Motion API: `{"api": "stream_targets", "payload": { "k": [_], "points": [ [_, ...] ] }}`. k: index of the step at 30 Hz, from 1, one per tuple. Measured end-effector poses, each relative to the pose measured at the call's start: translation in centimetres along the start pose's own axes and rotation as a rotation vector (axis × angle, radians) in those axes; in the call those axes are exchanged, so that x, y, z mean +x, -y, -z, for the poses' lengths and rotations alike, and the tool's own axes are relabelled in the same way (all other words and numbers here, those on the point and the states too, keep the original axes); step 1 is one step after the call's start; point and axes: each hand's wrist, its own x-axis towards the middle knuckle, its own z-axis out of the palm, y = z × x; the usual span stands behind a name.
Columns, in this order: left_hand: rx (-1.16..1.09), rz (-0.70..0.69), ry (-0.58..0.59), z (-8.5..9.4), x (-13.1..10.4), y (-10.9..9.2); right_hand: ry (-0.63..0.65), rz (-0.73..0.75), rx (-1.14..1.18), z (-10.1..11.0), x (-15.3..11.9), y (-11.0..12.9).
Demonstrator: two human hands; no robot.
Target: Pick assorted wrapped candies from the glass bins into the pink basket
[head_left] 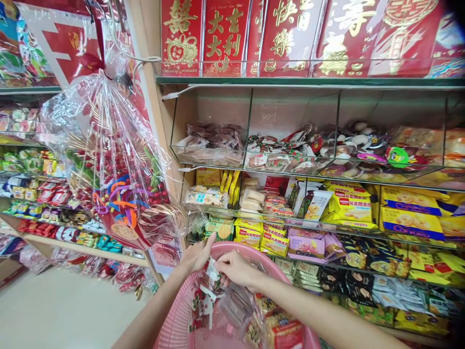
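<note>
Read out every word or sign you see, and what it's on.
"囍", "Wedding Invitation" (faint): leftmost red packet.
"大吉大利": second red packet.
"快樂": fourth red packet.
"寿", probably: fifth red packet.
"KAMAN": yellow packs.
Too small, blurred or cut off: the held packet, packets in the pink basket, purple pack and the rest.

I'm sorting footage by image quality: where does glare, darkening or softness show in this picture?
In the head view, white glare streaks the hanging clear wrap at left; the upper right corner falls to black; print on the packet at the right hand is too small or soft to read.
</note>
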Motion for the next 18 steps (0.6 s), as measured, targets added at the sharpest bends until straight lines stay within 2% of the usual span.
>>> {"api": "stream_targets", "payload": {
  "k": [5, 9, 12, 15, 18],
  "points": [
    [-0.03, -0.019, 0.023, 0.0, 0.1, 0.3, -0.004, -0.022, -0.104, -1.7, 1.7, -0.2],
    [-0.023, -0.027, 0.045, 0.1, 0.2, 0.1, -0.088, 0.03, -0.207, -2.1, 2.6, -0.7],
    [-0.019, -0.043, 0.047, 0.2, 0.2, 0.0, -0.183, 0.179, -0.531, -2.0, 2.2, -0.7],
    [-0.021, -0.04, 0.046, 0.3, 0.2, -0.1, -0.202, 0.263, -0.932, -1.9, 1.3, -0.1],
    [-0.004, -0.061, 0.057, 0.4, 0.1, -0.2, -0.186, 0.278, -1.094, -1.8, 0.6, 0.4]
  ]
}}
